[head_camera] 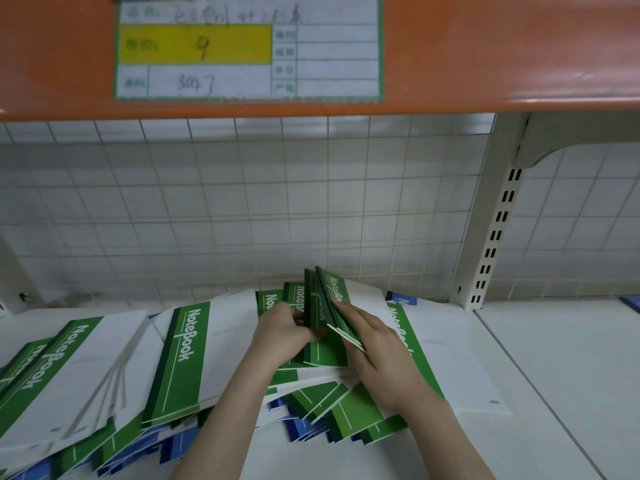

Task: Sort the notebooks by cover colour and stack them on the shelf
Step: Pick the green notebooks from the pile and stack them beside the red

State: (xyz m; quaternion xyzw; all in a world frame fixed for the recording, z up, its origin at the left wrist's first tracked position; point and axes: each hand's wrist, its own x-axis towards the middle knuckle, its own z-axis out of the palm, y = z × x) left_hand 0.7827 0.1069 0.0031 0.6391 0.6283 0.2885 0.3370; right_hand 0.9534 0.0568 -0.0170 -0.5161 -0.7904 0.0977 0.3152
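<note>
- Hands meet at the middle of the view: the left hand (pixel 284 327) curls its fingers round the near edge of a small bundle of green notebooks (pixel 325 313), while the right hand (pixel 374 344) lies along the bundle's right face with fingers nearly straight, steadying it.
- The bundle stands on edge, tilted, fanned slightly open at the top, with the "NoteBook" lettering showing on the outer cover.
- It rests on a loose heap of green-banded notebooks (pixel 332 403) lying flat on the white shelf (pixel 554 375).
- At 9 o'clock from the hands lies a green-and-white notebook (pixel 183 355), cover up, overlapping a further spread of green notebooks (pixel 62 372) toward 8 o'clock.
- Blue-covered notebooks (pixel 162 445) peek out from under the green ones along the near edge, around 7 o'clock.
- At 3 o'clock a large notebook (pixel 446 341) with a white cover lies flat beneath the right wrist; a blue-banded notebook (pixel 403 301) shows behind it near 2 o'clock.
- Behind the shelf runs a white wire grid panel (pixel 242 209), and a slotted upright (pixel 495 230) stands at 2 o'clock.
- Overhead at 12 o'clock, an orange shelf edge (pixel 485 64) carries a label card (pixel 249 46) with a yellow field and handwritten figures, too blurred to read fully.
</note>
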